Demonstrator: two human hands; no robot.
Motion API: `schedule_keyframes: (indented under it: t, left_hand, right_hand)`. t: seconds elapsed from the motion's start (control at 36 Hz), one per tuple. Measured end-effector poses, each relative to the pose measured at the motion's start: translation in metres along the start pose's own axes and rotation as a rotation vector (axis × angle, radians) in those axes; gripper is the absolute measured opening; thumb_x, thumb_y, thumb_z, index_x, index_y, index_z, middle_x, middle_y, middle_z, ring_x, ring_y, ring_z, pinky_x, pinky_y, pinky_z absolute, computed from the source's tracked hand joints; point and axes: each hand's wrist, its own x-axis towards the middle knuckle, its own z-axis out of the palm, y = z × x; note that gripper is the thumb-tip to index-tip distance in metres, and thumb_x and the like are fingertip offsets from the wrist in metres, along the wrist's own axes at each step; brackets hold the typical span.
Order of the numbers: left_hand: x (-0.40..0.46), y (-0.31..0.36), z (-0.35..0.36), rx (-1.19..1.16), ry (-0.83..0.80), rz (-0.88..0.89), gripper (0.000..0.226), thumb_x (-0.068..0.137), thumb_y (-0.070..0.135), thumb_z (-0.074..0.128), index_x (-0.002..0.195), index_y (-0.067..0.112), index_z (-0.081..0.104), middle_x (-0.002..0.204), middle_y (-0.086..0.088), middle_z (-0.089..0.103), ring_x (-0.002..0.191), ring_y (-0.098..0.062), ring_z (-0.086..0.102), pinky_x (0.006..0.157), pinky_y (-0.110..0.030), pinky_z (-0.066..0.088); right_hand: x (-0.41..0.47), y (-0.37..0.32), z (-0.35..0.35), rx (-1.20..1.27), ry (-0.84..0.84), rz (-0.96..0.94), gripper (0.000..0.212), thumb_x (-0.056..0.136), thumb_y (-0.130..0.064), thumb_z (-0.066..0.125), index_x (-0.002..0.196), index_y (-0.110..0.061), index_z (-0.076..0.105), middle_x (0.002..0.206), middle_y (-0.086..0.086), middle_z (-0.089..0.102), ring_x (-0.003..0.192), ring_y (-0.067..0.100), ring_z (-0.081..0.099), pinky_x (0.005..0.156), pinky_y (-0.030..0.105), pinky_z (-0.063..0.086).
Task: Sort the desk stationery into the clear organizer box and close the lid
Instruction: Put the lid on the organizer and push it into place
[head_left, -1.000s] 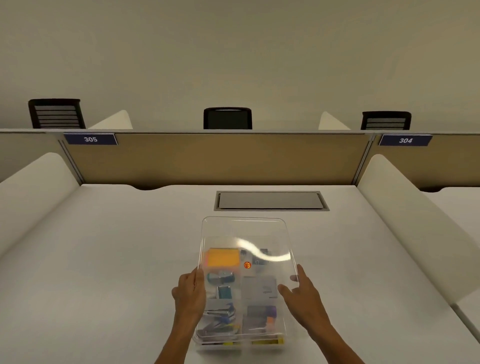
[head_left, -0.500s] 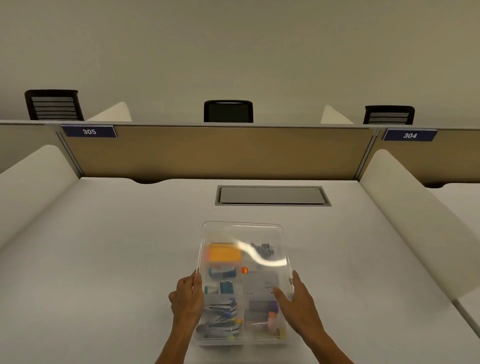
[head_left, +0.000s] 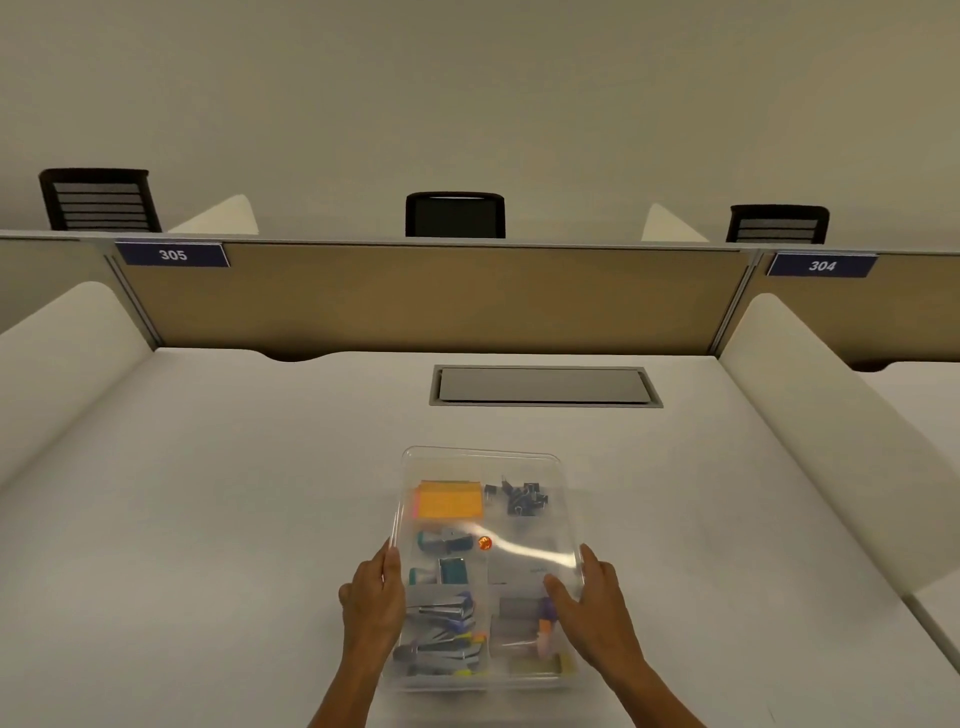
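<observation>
A clear organizer box stands on the white desk near its front edge, with a clear lid lying almost flat over it. Through the lid I see orange sticky notes, black binder clips, teal items and staplers in separate compartments. My left hand grips the lid's left edge. On the right edge, my right hand holds the lid with the thumb on top.
A grey cable hatch is set into the desk behind the box. A beige partition closes the back, and white dividers flank the desk. Black chairs stand beyond the partition.
Both hands have lowered the lid from a tilt, its far edge raised, down onto the box. The hands slid slightly toward me along its sides.
</observation>
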Motion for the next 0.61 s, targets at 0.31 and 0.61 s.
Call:
schedule_keyframes:
  t: [0.31, 0.61]
  left_hand:
    - [-0.003, 0.002, -0.003, -0.053, -0.013, 0.092, 0.035, 0.104, 0.033, 0.030, 0.103, 0.013, 0.058, 0.092, -0.009, 0.062, 0.081, -0.020, 0.058, 0.074, -0.032, 0.050]
    - [-0.003, -0.002, -0.005, -0.032, -0.069, 0.077, 0.043, 0.103, 0.038, 0.030, 0.135, 0.016, 0.049, 0.129, -0.007, 0.060, 0.113, -0.029, 0.059, 0.097, -0.043, 0.050]
  right_hand:
    - [0.003, 0.004, 0.001, -0.019, 0.049, 0.011, 0.066, 0.094, -0.045, 0.057, 0.149, -0.023, 0.026, 0.141, 0.006, 0.037, 0.124, 0.023, 0.048, 0.101, 0.038, 0.046]
    - [0.001, 0.011, 0.004, -0.016, 0.058, 0.044, 0.070, 0.092, -0.048, 0.058, 0.149, -0.026, 0.024, 0.151, 0.004, 0.037, 0.132, 0.026, 0.045, 0.106, 0.044, 0.042]
